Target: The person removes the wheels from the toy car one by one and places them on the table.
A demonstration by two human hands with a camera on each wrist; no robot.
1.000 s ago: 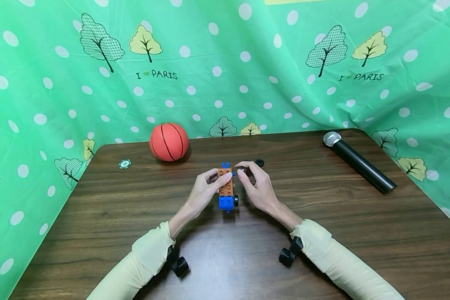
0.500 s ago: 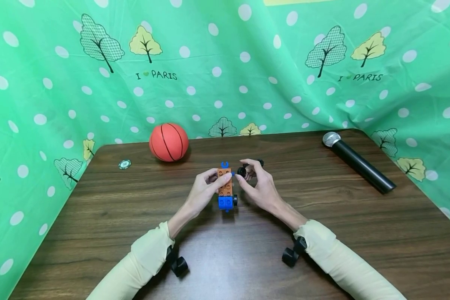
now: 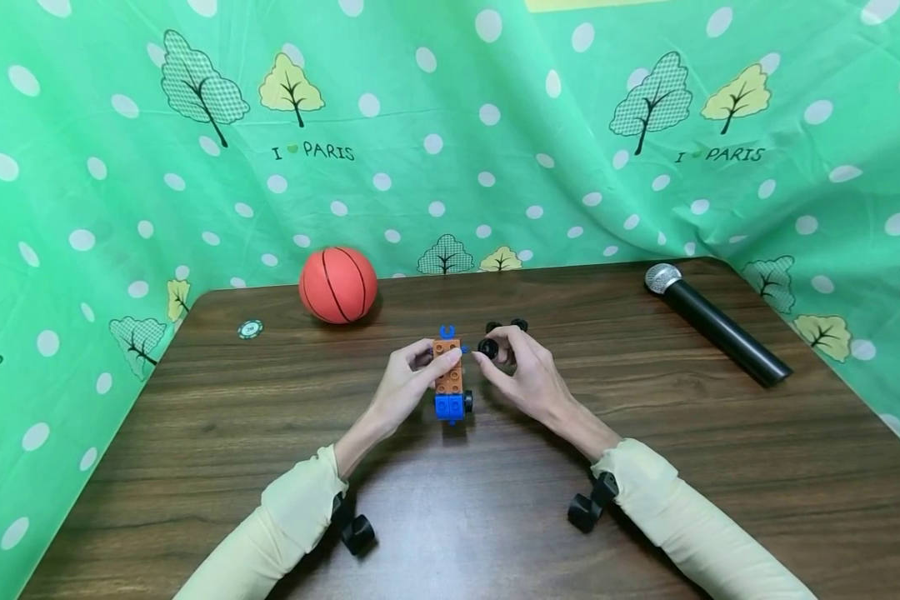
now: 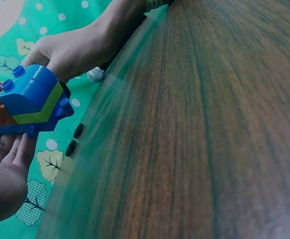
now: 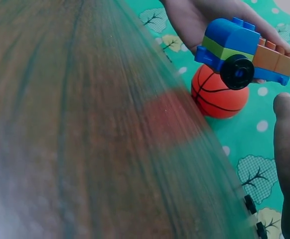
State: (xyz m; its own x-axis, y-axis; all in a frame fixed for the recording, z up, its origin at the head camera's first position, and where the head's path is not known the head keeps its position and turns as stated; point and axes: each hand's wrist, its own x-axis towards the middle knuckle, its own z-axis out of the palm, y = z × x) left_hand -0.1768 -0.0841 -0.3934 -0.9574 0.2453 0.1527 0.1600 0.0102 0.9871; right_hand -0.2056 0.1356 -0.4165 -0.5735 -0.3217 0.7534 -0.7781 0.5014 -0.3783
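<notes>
My left hand [image 3: 412, 379] grips a toy brick car [image 3: 448, 379], thumb on top of its orange bricks. The car has a blue and green brick end [image 5: 232, 37] and a blue base. One black wheel [image 5: 237, 71] is fitted on its right side, at the end nearer me. A bare blue axle stub [image 3: 464, 350] sticks out further forward on that side. My right hand [image 3: 525, 375] holds another black wheel [image 3: 487, 348] at its fingertips, a small gap away from the stub. In the right wrist view that held wheel is out of sight.
Two more black wheels [image 3: 520, 324] lie just beyond my right hand. A red ball [image 3: 338, 285] with black lines and a poker chip [image 3: 251, 329] sit back left on the wooden table [image 3: 217, 433]. A black microphone [image 3: 720, 325] lies at right.
My right hand has shifted slightly right, and the wheel in its fingers now shows more of its face. Both wheels behind that hand have come into view. My left hand has barely moved.
</notes>
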